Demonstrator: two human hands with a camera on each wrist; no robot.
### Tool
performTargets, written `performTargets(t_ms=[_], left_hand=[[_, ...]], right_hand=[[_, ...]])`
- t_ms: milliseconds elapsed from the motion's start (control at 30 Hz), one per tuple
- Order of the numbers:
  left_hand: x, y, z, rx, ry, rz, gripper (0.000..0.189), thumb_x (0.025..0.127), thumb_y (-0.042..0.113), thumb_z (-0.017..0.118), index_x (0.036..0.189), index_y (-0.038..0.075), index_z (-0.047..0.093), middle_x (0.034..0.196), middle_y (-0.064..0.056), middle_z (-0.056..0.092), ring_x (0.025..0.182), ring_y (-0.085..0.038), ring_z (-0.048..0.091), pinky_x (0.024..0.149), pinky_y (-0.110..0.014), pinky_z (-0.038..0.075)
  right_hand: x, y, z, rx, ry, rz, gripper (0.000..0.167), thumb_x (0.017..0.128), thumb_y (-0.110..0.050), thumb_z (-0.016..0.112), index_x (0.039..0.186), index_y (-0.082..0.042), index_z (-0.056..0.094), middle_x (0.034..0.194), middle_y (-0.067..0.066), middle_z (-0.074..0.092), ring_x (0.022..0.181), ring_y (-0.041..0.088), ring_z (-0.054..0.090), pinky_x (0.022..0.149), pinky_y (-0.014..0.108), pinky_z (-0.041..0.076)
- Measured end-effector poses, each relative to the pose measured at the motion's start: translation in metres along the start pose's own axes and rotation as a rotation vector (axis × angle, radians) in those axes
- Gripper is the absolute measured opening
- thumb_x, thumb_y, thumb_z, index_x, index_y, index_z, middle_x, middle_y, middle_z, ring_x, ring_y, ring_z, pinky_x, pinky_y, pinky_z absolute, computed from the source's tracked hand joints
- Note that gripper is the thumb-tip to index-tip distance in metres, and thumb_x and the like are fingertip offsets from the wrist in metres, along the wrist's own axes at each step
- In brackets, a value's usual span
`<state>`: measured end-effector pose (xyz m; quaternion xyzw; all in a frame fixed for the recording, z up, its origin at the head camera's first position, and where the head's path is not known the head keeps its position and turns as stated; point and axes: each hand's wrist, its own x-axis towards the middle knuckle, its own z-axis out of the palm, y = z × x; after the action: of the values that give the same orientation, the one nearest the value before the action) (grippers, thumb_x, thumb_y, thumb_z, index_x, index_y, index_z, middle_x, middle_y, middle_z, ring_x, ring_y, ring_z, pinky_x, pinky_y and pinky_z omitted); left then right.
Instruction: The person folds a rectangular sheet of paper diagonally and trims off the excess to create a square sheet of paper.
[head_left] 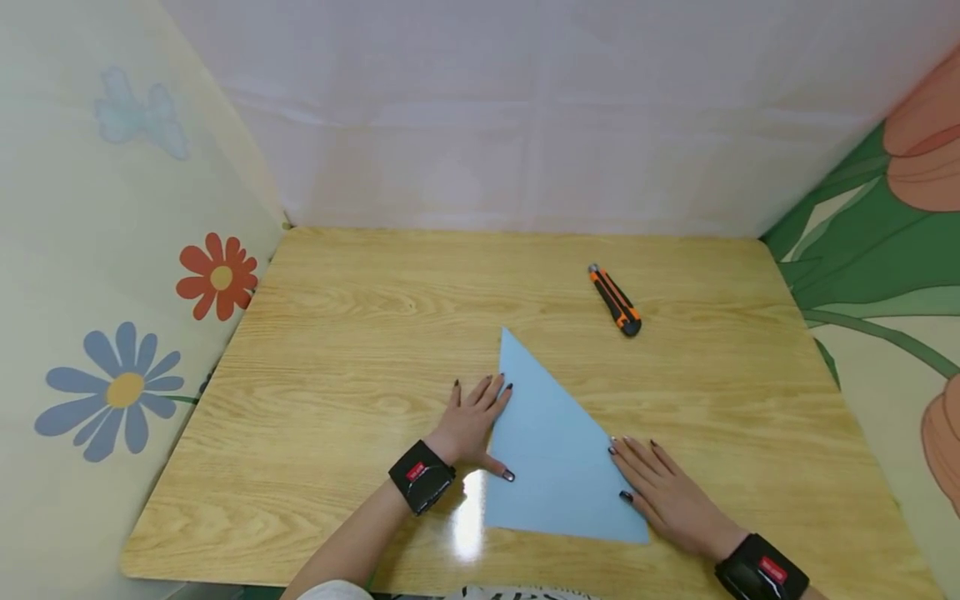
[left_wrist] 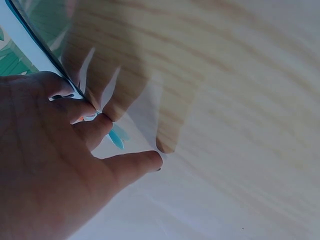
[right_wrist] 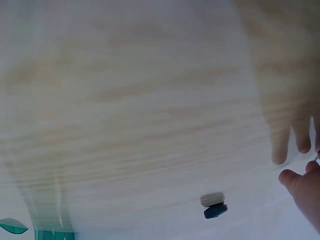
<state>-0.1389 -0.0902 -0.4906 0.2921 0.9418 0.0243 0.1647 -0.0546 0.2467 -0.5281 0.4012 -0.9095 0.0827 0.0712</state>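
Note:
A light blue sheet of paper [head_left: 551, 458] lies flat on the wooden table, in the shape of a right triangle with its sharp tip pointing away from me. My left hand [head_left: 472, 425] rests palm down on its left edge, fingers spread and thumb over the paper. On the slanted right edge lies my right hand [head_left: 671, 496], its fingers straight and touching the paper near the lower corner. The left wrist view shows the left hand [left_wrist: 75, 145] with fingers extended. Only part of the right hand [right_wrist: 307, 190] enters the right wrist view.
A black and orange utility knife [head_left: 615, 300] lies beyond the paper, to the right. The wooden table [head_left: 337, 333] meets a white backdrop [head_left: 525, 125] behind, with flower-printed panels on the left [head_left: 75, 250] and right [head_left: 885, 350].

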Motion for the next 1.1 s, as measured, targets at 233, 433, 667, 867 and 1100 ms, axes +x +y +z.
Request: performTargets(t_ms=[233, 433, 667, 867, 1100], left_hand=[[-0.001, 0.000, -0.001, -0.037, 0.022, 0.014, 0.125, 0.058, 0.071, 0.072, 0.151, 0.009, 0.016, 0.157, -0.011, 0.005, 0.143, -0.029, 0.008, 0.106, -0.065, 0.012], [-0.003, -0.001, -0.003, -0.034, 0.024, 0.010, 0.125, 0.058, 0.071, 0.072, 0.150, 0.008, 0.017, 0.157, -0.011, 0.006, 0.143, -0.029, 0.009, 0.106, -0.064, 0.013], [-0.003, 0.000, -0.003, -0.038, 0.023, 0.014, 0.124, 0.058, 0.070, 0.072, 0.150, 0.008, 0.018, 0.157, -0.012, 0.007, 0.143, -0.030, 0.009, 0.106, -0.064, 0.013], [-0.002, 0.001, 0.000, -0.048, 0.023, 0.010, 0.125, 0.058, 0.071, 0.072, 0.150, 0.007, 0.017, 0.157, -0.012, 0.006, 0.143, -0.030, 0.007, 0.106, -0.065, 0.011], [-0.003, 0.002, 0.000, -0.078, 0.030, 0.009, 0.125, 0.058, 0.070, 0.072, 0.151, 0.007, 0.016, 0.157, -0.013, 0.005, 0.143, -0.031, 0.007, 0.106, -0.065, 0.009]], right_hand=[[-0.012, -0.001, 0.001, 0.010, 0.026, 0.003, 0.053, 0.103, -0.036, 0.028, 0.142, -0.002, 0.038, 0.148, 0.012, 0.035, 0.143, 0.019, 0.012, 0.115, 0.034, -0.001], [-0.016, -0.002, 0.001, 0.017, 0.036, 0.013, 0.052, 0.102, -0.035, 0.033, 0.142, -0.002, 0.039, 0.148, 0.012, 0.036, 0.143, 0.020, 0.012, 0.115, 0.034, -0.001], [-0.020, -0.004, -0.007, 0.115, -0.004, 0.105, 0.050, 0.098, -0.026, 0.049, 0.142, -0.005, 0.040, 0.148, 0.009, 0.036, 0.141, 0.017, 0.018, 0.114, 0.024, 0.001], [0.010, 0.002, -0.038, 0.541, -0.063, 0.495, 0.041, 0.095, -0.014, 0.055, 0.133, 0.000, 0.050, 0.123, 0.011, 0.058, 0.110, 0.027, 0.054, 0.093, 0.039, 0.044], [0.047, 0.024, -0.048, 0.826, -0.267, 0.563, 0.045, 0.095, -0.015, 0.054, 0.129, 0.013, 0.044, 0.098, 0.007, 0.060, 0.087, 0.016, 0.056, 0.069, 0.027, 0.046]])
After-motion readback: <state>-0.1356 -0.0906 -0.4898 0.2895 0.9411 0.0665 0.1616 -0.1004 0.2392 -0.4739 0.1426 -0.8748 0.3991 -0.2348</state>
